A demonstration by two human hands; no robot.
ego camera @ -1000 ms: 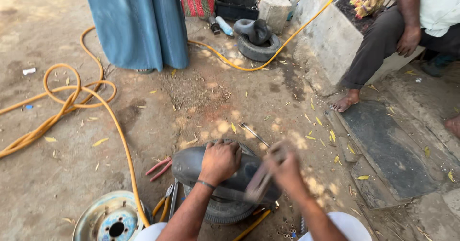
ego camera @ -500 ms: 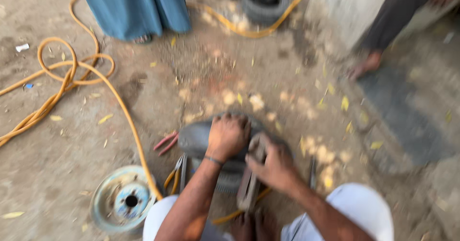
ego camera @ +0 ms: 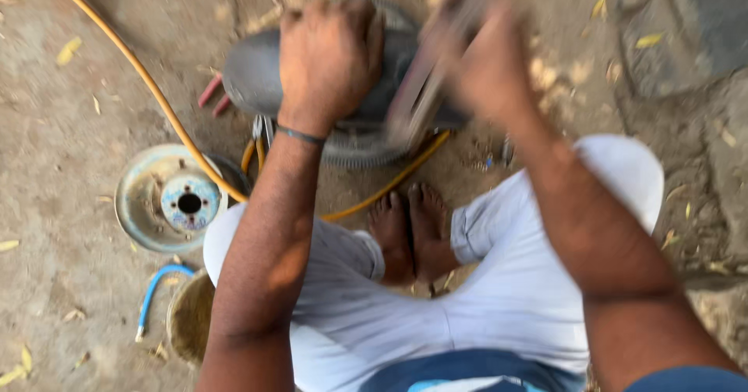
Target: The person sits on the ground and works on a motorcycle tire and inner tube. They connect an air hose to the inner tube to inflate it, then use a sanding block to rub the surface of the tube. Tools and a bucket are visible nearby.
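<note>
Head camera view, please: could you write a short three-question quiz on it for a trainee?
1. True or false: the left hand rests on the dark tyre.
2. Which lies left of the knees: A) the round metal wheel hub, B) a glass bottle, C) a ladder?
3. What colour is the hose running past the wheel hub?

Key: 1 true; 2 A; 3 yellow. The right hand grips a blurred tool; its kind cannot be told.

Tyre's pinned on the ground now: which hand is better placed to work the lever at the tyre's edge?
Probably the right. The right hand already grips the flat metal lever, angled down against the tyre. The left hand presses flat on top of the tyre, steadying it; lifting it would likely free the tyre.
</note>
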